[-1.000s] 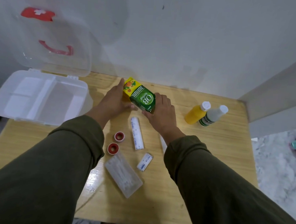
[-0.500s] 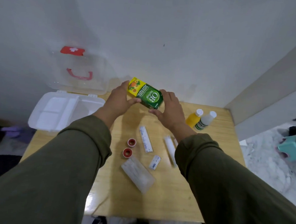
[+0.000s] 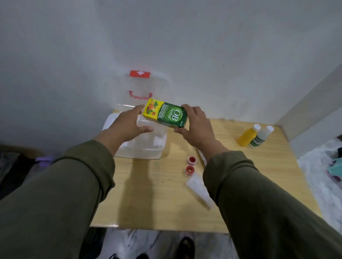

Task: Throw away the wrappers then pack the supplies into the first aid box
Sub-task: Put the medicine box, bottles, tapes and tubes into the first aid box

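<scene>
Over the open first aid box (image 3: pixel 145 147), in the head view, we hold the green carton (image 3: pixel 165 114): our right hand (image 3: pixel 196 128) grips one end, our left hand (image 3: pixel 127 125) touches the other with loose fingers. We judge packing underway; next, lower it inside.

Over the last second the green and yellow carton (image 3: pixel 166 114) was carried leftward off the worktop (image 3: pixel 162 198) until it hung over the open first aid box (image 3: pixel 145 147). The right hand (image 3: pixel 196 126) kept its grip on the carton's right end, while the left hand (image 3: pixel 129 124) loosened and opened beside its left end.
</scene>
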The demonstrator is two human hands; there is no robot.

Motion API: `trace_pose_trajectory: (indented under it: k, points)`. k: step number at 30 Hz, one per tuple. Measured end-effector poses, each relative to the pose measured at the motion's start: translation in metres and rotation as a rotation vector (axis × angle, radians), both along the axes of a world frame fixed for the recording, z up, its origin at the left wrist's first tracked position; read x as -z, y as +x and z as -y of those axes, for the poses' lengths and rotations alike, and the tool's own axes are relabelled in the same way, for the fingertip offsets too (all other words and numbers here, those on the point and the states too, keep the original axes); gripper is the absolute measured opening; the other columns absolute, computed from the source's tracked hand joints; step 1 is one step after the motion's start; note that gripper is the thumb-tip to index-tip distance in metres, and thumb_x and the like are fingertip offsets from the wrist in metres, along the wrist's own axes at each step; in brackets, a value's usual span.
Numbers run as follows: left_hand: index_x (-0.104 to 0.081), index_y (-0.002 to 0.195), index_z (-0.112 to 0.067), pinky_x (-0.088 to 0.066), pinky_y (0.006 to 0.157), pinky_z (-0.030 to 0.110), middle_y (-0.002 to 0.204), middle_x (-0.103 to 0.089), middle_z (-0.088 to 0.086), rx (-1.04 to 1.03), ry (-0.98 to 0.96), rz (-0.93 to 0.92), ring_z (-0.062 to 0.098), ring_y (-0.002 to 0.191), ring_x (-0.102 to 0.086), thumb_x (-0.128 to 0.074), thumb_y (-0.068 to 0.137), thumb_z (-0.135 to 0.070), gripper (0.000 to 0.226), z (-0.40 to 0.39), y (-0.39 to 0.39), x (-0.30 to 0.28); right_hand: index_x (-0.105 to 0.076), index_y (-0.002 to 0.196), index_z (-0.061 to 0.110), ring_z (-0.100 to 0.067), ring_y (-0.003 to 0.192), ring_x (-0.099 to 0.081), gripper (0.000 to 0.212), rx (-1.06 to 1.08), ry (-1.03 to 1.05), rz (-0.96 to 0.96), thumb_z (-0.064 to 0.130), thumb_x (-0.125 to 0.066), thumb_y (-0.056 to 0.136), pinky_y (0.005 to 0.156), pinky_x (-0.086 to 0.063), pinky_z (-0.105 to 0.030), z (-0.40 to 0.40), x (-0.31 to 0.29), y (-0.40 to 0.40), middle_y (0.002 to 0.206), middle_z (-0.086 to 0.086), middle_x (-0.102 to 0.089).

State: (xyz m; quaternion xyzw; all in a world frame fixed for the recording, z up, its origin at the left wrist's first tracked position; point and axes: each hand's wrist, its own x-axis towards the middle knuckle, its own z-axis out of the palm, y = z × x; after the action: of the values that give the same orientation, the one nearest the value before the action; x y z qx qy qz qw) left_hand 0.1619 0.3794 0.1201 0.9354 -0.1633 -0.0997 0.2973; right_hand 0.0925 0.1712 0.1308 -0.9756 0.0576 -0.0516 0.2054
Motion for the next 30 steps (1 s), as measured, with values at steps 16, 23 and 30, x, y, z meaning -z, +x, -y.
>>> trace_pose_trajectory:
  k: [16,23,30]
  points:
    - [0.018,0.148,-0.016,-0.003,0.115,0.053,0.157,0.021,0.009,-0.084,0.226,-0.194,0.027,0.145,0.021,-0.073,0.061,-0.063,0.134,-0.057,-0.008,0.054,-0.03,0.141,0.016,-0.026,0.128,-0.039,0.081,-0.119,-0.201,-0.185,0.042,-0.071,0.077,0.103,-0.033,-0.044,-0.023,0.002,0.027,0.138,-0.007,-0.044]
    - [0.018,0.147,-0.012,-0.005,0.117,0.051,0.158,0.016,0.01,-0.13,0.17,-0.142,0.026,0.146,0.017,-0.066,0.072,-0.061,0.123,-0.057,-0.006,0.062,-0.039,0.133,0.017,-0.026,0.121,-0.041,0.072,-0.153,-0.265,-0.215,0.043,-0.073,0.075,0.099,-0.034,-0.043,-0.034,0.009,0.046,0.129,-0.007,-0.048]
    - [0.017,0.147,-0.01,-0.004,0.117,0.048,0.158,0.016,0.01,-0.135,0.176,-0.145,0.026,0.146,0.016,-0.068,0.068,-0.061,0.127,-0.058,-0.004,0.064,-0.038,0.137,0.029,-0.03,0.14,-0.015,0.076,-0.128,-0.319,-0.204,0.052,-0.071,0.072,0.11,-0.025,-0.05,-0.051,0.038,0.055,0.147,-0.008,-0.026]
